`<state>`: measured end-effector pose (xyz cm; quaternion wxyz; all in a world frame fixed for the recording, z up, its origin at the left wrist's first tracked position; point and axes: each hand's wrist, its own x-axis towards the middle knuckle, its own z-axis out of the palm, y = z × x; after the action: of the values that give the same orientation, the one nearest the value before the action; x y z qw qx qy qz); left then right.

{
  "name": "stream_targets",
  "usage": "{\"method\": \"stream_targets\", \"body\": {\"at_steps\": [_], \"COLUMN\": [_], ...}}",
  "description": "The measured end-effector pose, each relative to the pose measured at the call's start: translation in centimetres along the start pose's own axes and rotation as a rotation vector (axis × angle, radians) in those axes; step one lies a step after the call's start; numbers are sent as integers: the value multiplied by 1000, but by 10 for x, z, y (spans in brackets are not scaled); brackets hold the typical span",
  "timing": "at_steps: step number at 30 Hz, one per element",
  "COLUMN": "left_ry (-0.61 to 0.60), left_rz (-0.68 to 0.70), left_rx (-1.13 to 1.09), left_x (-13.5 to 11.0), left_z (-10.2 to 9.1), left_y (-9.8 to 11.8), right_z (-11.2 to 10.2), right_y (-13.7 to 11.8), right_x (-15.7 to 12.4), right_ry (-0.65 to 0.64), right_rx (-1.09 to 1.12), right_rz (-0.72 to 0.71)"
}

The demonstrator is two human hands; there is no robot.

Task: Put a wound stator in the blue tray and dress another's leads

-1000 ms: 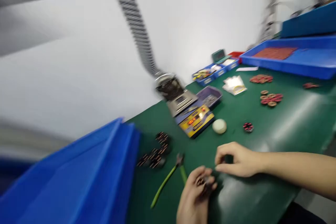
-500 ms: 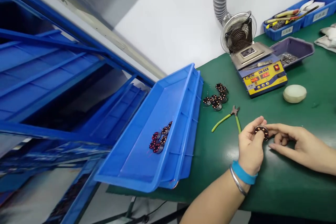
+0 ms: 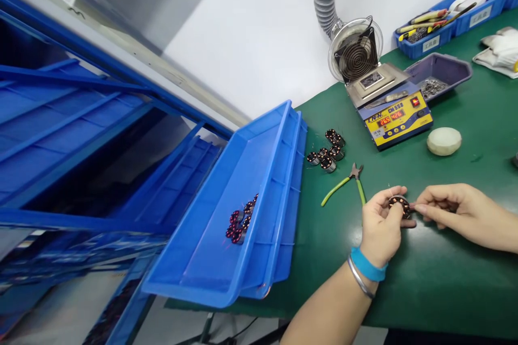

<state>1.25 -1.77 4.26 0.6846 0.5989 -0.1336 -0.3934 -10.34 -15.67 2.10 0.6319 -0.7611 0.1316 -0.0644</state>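
Observation:
My left hand (image 3: 380, 226) is closed around a small round motor stator with copper windings (image 3: 399, 205), held just above the green mat (image 3: 445, 275). My right hand (image 3: 457, 213) comes in from the right, fingers pinched together at the stator's right edge. Green-handled cutters (image 3: 343, 184) lie on the mat just left of my left hand. A cluster of several more stators (image 3: 326, 151) sits beyond the cutters. A blue tray (image 3: 259, 161) hanging off the table's left edge holds several red-wound stators (image 3: 239, 222).
A blue-and-yellow solder pot with red digits (image 3: 394, 116) stands at the back with a fume fan and hose (image 3: 356, 54) behind it. A purple dish (image 3: 439, 73), a white round pad (image 3: 444, 141), a blue tool bin (image 3: 429, 35) and blue shelving (image 3: 81, 135) surround the area.
The view swung left, then steadied. My left hand brought the stator up into view, and my right hand's fingers have closed in on its right edge.

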Motion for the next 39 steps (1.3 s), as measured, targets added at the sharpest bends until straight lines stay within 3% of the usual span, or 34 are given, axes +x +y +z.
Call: {"method": "stream_targets", "body": {"at_steps": [3, 10, 19, 24, 29, 33, 36, 39], "left_ry": [-11, -201, -253, -260, -213, -192, -193, -203], "left_rz": [-63, -144, -166, -158, -168, -177, -173, -160], "left_rx": [-37, 24, 111, 118, 60, 23, 17, 24], "left_x": [-1, -4, -5, -6, -2, -2, -3, -3], "left_z": [0, -3, -6, -7, -7, -6, -7, -7], "left_y": [3, 2, 5, 6, 4, 3, 4, 5], "right_z": [-1, -3, -3, -10, -16, -15, -13, -10], "right_y": [-6, -11, -17, -10, -10, -13, -13, -14], "right_x": [-1, -6, -7, -8, -12, -13, -12, -12], "right_ry": [1, -43, -63, 29, 167, 112, 56, 104], "right_rx": [17, -41, -95, -110, -280, -387, -418, -394], "right_rz": [-4, -60, -56, -89, -262, -416, -445, -453]}}
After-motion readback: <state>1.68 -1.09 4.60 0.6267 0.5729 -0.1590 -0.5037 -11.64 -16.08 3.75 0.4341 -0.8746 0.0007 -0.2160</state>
